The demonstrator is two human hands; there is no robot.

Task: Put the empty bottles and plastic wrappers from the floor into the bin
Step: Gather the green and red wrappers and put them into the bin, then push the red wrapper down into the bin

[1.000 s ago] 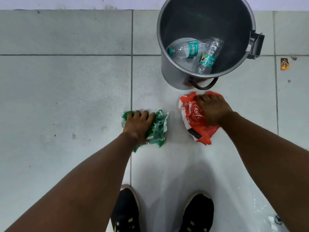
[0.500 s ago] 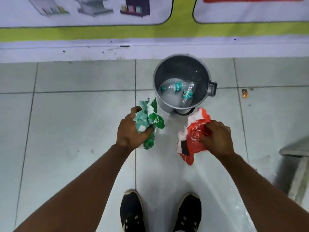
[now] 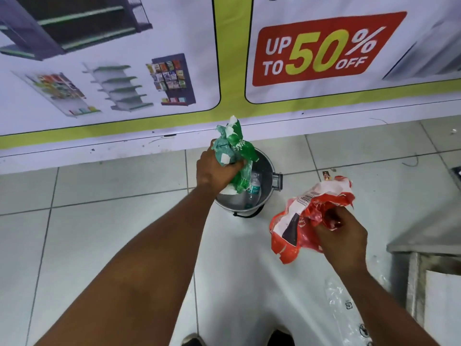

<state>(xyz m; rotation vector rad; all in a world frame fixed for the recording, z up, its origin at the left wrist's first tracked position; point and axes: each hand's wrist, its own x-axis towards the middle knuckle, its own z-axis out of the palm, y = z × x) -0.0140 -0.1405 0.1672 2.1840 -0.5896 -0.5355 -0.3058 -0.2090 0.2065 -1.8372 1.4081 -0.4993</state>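
Observation:
My left hand (image 3: 216,171) grips a crumpled green and white plastic wrapper (image 3: 233,146) directly above the open grey metal bin (image 3: 267,168) on the floor. Inside the bin lies a clear empty bottle (image 3: 254,189) with a teal label; my hand and the wrapper hide much of the bin's inside. My right hand (image 3: 341,233) holds a crumpled red and white plastic wrapper (image 3: 296,226) in the air, to the right of the bin and nearer to me.
A wall with a printed banner (image 3: 324,48) rises just behind the bin. A small scrap (image 3: 326,175) lies on the tiles right of the bin. A steel table corner (image 3: 424,243) stands at the right. Clear plastic film (image 3: 341,303) lies near my shoes.
Both hands have risen from the floor with their wrappers. My left hand moved forward over the bin; my right hand shifted to the right. The camera tilted up toward the wall.

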